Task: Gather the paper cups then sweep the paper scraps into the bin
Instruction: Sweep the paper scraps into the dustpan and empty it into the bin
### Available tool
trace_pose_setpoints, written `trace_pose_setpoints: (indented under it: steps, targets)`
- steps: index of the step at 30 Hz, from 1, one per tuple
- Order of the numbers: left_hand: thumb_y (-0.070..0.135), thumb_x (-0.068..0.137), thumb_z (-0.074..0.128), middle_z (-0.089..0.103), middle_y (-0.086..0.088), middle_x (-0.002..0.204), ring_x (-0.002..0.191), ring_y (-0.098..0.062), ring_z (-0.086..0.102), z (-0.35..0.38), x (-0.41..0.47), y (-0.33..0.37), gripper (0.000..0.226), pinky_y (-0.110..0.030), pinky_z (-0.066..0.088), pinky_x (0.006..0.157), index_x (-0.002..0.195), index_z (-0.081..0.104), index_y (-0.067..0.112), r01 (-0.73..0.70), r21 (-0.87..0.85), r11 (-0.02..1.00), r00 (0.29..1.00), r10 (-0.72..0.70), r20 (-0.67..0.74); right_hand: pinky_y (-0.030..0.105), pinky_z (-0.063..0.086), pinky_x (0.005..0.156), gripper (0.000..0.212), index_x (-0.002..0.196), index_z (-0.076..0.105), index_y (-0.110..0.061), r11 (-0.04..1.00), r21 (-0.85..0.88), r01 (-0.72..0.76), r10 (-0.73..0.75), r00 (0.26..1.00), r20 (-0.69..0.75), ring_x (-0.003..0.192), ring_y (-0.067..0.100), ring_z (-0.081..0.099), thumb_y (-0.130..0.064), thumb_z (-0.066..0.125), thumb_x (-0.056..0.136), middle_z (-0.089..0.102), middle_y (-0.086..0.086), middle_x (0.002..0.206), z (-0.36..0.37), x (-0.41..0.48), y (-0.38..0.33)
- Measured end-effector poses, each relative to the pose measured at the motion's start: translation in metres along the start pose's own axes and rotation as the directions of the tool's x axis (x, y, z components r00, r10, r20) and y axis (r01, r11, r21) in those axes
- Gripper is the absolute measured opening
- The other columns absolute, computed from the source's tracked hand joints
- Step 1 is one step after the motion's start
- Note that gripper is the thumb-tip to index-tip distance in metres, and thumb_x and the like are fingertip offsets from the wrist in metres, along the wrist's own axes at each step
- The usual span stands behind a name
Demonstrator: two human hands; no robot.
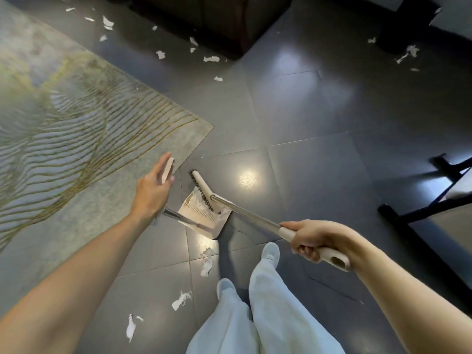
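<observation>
The right hand (315,238) curls its fingers (306,251) tight round the broom (249,215), whose bristles rest in the dustpan (195,213) holding paper scraps (194,198), while at ten o'clock the left hand (152,191) pinches the dustpan's handle.

Dim room, floor (319,118) glare (overhead lamps), blurred edges

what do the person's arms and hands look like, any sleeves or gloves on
The left arm and right arm are bare as far as the frame shows, with no sleeves in view. The left hand and right hand wear no gloves, and no ring, watch or bracelet shows. Below are loose pale blue trousers and pale shoes.
</observation>
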State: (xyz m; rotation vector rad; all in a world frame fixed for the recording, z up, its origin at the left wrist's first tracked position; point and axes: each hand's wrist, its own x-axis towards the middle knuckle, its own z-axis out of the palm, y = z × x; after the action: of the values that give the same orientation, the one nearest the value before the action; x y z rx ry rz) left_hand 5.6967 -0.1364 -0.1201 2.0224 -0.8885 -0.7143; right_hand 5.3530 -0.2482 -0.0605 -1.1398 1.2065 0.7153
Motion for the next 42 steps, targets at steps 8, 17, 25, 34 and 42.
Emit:
trace_pose_setpoints:
  steps: [8, 17, 25, 34, 42]
  targets:
    - [0.008, 0.095, 0.055, 0.04, 0.019, 0.143, 0.133, 0.0, 0.038, 0.052, 0.057, 0.1, 0.058, -0.006, 0.032, 0.101, 0.145, 0.04, 0.034, -0.121, -0.052, 0.991, 0.99, 0.117, -0.081, 0.019, 0.037, 0.039, 0.072, 0.141, 0.039, -0.039, 0.99, 0.021, 0.137, -0.13, 0.972, -0.194, 0.037, 0.01, 0.04, 0.002, 0.047, 0.082, 0.048, -0.002, 0.044, -0.118, -0.044, -0.01]
    - [0.019, 0.095, 0.056, 0.045, 0.024, 0.129, 0.113, -0.004, 0.049, 0.155, 0.185, 0.27, 0.056, -0.023, 0.044, 0.094, 0.144, 0.038, 0.039, -0.303, 0.016, 0.953, 0.935, 0.301, -0.187, 0.018, 0.034, 0.036, 0.064, 0.136, 0.042, -0.039, 0.901, 0.214, 0.377, -0.288, 0.889, -0.355, 0.038, 0.008, 0.038, 0.001, 0.053, 0.088, 0.044, -0.003, 0.047, -0.308, -0.078, -0.031]
    - [0.024, 0.095, 0.057, 0.052, 0.01, 0.136, 0.113, -0.004, 0.046, 0.256, 0.313, 0.403, 0.054, -0.016, 0.039, 0.094, 0.144, 0.038, 0.038, -0.471, -0.025, 0.882, 0.873, 0.462, -0.155, 0.016, 0.028, 0.033, 0.048, 0.126, 0.046, -0.036, 0.674, 0.445, 0.59, -0.316, 0.775, -0.548, 0.038, 0.005, 0.033, -0.002, 0.055, 0.092, 0.038, -0.006, 0.045, -0.446, -0.076, -0.053]
    - [0.019, 0.09, 0.06, 0.067, -0.002, 0.116, 0.093, -0.022, 0.065, 0.375, 0.503, 0.54, 0.063, -0.033, 0.053, 0.09, 0.133, 0.037, 0.058, -0.529, -0.174, 0.83, 0.843, 0.537, -0.002, 0.015, 0.028, 0.031, 0.059, 0.143, 0.034, -0.028, 0.444, 0.572, 0.69, -0.176, 0.692, -0.7, 0.036, 0.004, 0.033, 0.0, 0.051, 0.094, 0.036, -0.005, 0.047, -0.613, -0.048, -0.089]
    - [0.017, 0.091, 0.058, 0.068, -0.004, 0.115, 0.088, -0.023, 0.067, 0.489, 0.644, 0.669, 0.061, -0.028, 0.054, 0.082, 0.135, 0.039, 0.055, -0.571, -0.277, 0.772, 0.786, 0.612, 0.086, 0.013, 0.027, 0.028, 0.066, 0.148, 0.026, -0.032, 0.19, 0.637, 0.747, -0.067, 0.657, -0.751, 0.033, 0.002, 0.032, 0.004, 0.045, 0.096, 0.036, -0.002, 0.049, -0.774, -0.047, -0.121]
